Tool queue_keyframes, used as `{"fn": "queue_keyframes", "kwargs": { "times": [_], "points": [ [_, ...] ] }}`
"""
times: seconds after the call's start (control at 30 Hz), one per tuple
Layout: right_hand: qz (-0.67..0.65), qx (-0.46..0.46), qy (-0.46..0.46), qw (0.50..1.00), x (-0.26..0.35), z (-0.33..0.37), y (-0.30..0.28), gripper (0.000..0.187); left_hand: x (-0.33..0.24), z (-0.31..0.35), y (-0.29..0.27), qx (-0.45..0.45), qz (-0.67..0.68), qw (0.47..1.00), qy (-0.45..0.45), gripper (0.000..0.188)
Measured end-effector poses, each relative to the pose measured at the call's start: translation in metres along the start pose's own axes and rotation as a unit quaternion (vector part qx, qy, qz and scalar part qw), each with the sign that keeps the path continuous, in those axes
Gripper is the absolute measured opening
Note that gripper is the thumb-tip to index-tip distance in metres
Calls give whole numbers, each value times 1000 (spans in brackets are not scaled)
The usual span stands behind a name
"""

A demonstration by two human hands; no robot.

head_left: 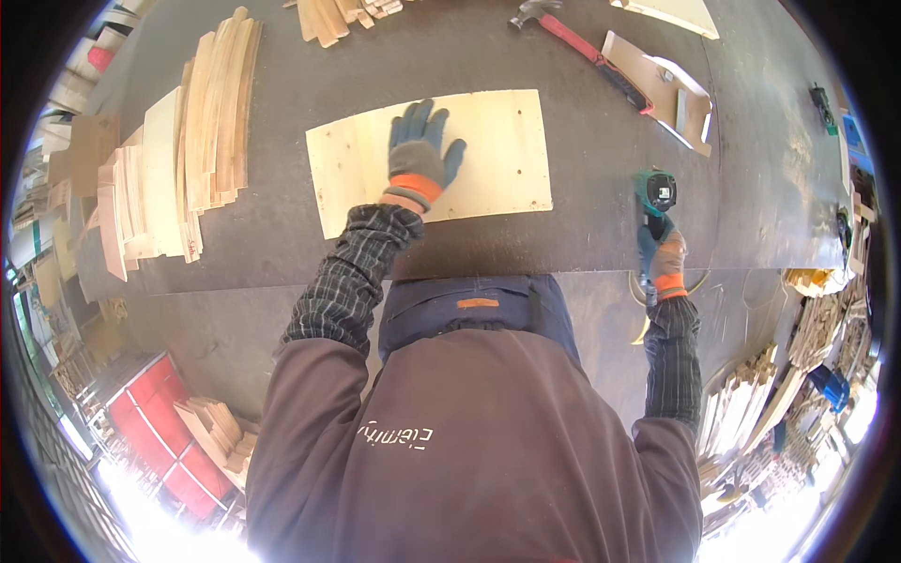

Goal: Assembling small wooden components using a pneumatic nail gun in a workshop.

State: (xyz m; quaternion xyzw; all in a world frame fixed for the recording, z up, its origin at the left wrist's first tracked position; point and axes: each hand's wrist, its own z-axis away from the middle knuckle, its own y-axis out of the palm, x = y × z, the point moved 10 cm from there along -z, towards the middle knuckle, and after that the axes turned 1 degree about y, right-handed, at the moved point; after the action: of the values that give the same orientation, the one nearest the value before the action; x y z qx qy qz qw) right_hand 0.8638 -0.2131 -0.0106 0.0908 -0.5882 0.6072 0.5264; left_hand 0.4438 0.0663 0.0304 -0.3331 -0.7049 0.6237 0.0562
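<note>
Resting flat on a pale, roughly rectangular wooden board (497, 141), the left grip (419, 158), a hand in a blue-and-grey glove with an orange cuff, has its fingers slightly spread and pinches nothing. The board lies on a dark brown bench (591, 239). Well to its right, the right grip (667, 255), gloved alike, is wrapped around the handle of a green-and-black power tool (656, 190), near the front edge. Farther back lies a claw hammer with a red-and-black handle (587, 52).

Work on the board looks to be at an early stage: a few dark spots show, knots or fasteners, I cannot tell, and no other piece appears joined to it. Long, pale wooden slats (221, 113) lie loose at left, seemingly unused.

White lettering crosses the brown jacket (488, 403), appearing upside down; a pale mark on the tool is too small to read.
</note>
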Motion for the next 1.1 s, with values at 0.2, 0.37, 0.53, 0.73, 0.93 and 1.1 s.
{"fn": "queue_keyframes", "kwargs": {
  "times": [0.2,0.37,0.53,0.73,0.93,1.1],
  "points": [
    [-157,150,112,970,125,47,63,31,-44,30,52,24,-2,1000,8,60],
    [-232,197,176,936,137,57,97,38,-47,32,55,43,2,999,10,62],
    [-190,204,177,944,133,52,100,39,-45,33,53,39,-4,999,8,63],
    [-164,208,162,951,133,57,101,36,-45,33,56,45,-1,999,3,63],
    [-199,205,136,949,151,58,105,42,-44,35,56,47,-7,999,0,63],
    [-136,173,141,965,131,53,107,34,-46,34,58,44,-5,999,3,63]
  ]
}}
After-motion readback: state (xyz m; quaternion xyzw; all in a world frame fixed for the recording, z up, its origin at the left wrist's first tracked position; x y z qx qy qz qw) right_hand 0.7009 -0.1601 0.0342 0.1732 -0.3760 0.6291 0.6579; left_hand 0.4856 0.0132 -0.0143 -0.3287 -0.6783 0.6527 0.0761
